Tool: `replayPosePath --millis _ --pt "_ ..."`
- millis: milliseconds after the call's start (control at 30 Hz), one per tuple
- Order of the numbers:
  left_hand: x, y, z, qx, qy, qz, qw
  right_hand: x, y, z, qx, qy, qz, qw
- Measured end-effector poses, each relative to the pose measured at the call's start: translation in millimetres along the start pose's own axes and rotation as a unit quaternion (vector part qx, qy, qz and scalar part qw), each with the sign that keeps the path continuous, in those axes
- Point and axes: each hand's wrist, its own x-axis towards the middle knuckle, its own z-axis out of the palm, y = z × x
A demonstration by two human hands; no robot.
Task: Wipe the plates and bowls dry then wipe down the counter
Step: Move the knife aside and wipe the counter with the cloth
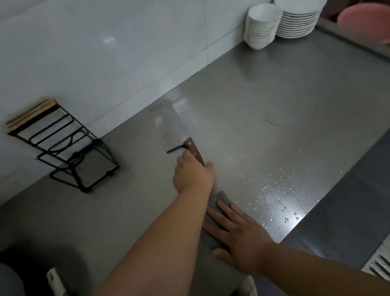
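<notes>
The left hand [192, 172] appears to grip the cleaver [170, 128] by its wooden handle. The right hand [236, 231] presses flat, fingers spread, on the grey cloth [219, 197].

Risk: a damp grip could slip and swing the blade towards the close-set arms.

Water droplets [281, 201] lie on the table [281, 100]. The stacked bowls [261, 26] and plates [298, 14] stand well apart in the far corner.

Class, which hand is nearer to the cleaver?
Left. The left hand grips the cleaver by its wooden handle; the right hand presses flat on the grey cloth, nearer the person.
</notes>
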Motion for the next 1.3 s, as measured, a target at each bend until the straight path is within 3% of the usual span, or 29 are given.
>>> replayPosePath --millis 267,600,933,1200,1300 --pt "-6 -33 0 -0.017 0.021 -0.006 1.000 -3 4 0 0.022 0.001 0.076 0.997" --pt "-102 -160 -28 -0.006 0.079 0.012 0.997 10 -15 -7 0.022 -0.009 0.105 0.994" --pt "-216 -266 -25 -0.025 0.124 -0.129 0.984 48 -69 3 -0.031 -0.044 0.007 0.999" --pt "-225 -281 -26 -0.049 0.157 -0.217 0.962 67 -106 22 -0.068 -0.042 -0.047 0.996" --pt "-221 -280 -28 -0.005 0.169 -0.225 0.960 69 -108 24 -0.072 -0.045 -0.050 0.995"
